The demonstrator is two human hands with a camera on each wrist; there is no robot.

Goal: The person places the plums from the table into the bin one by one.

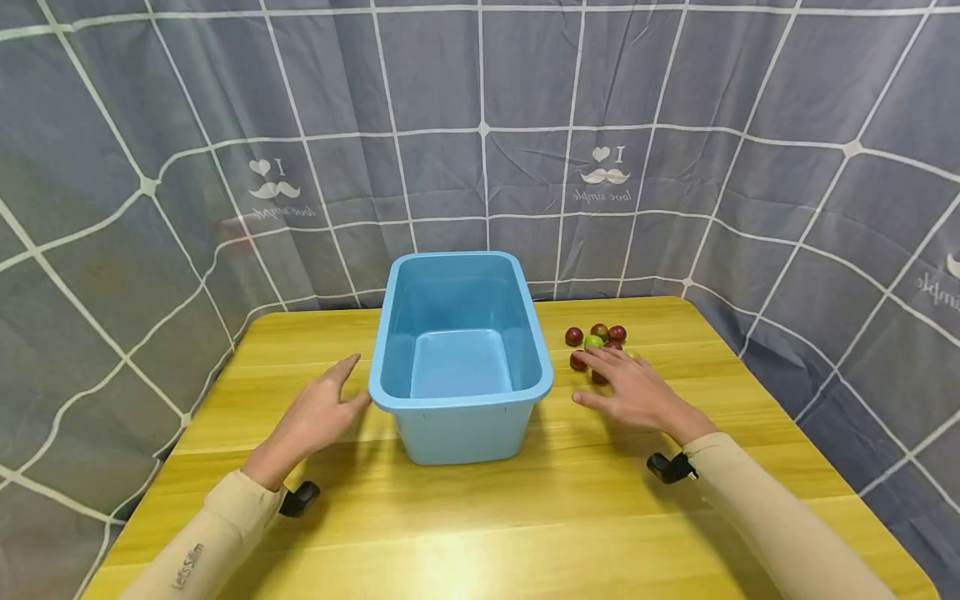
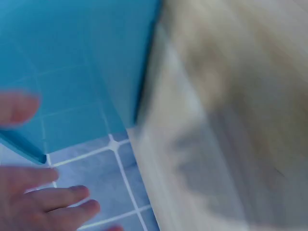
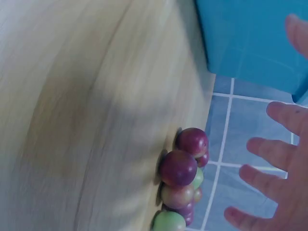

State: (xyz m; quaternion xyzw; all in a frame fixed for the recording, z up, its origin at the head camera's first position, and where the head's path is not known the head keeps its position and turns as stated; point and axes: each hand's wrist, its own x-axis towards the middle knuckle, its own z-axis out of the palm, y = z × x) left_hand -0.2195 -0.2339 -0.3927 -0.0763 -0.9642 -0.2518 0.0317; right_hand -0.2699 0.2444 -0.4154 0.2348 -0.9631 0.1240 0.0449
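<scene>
A light blue plastic bin (image 1: 465, 433) stands on the wooden table, its inside bare in the head view. My left hand (image 1: 318, 417) is beside the bin's left side, thumb and fingers spread, fingertips close to the rim. To the right of the bin, my right hand (image 1: 637, 396) reaches over a cluster of small round fruits that look like plums, palm down with fingers extended. Most are dark red, such as the plum (image 3: 178, 167) in the right wrist view; a green one (image 3: 169, 222) lies nearer the bottom. The hand hides part of the cluster in the head view.
The yellow wooden table (image 1: 450, 533) ends at a rounded far right corner. A grey curtain (image 1: 435, 175) with white grid lines hangs behind it and along both sides. Each wrist carries a small black device (image 1: 300, 498).
</scene>
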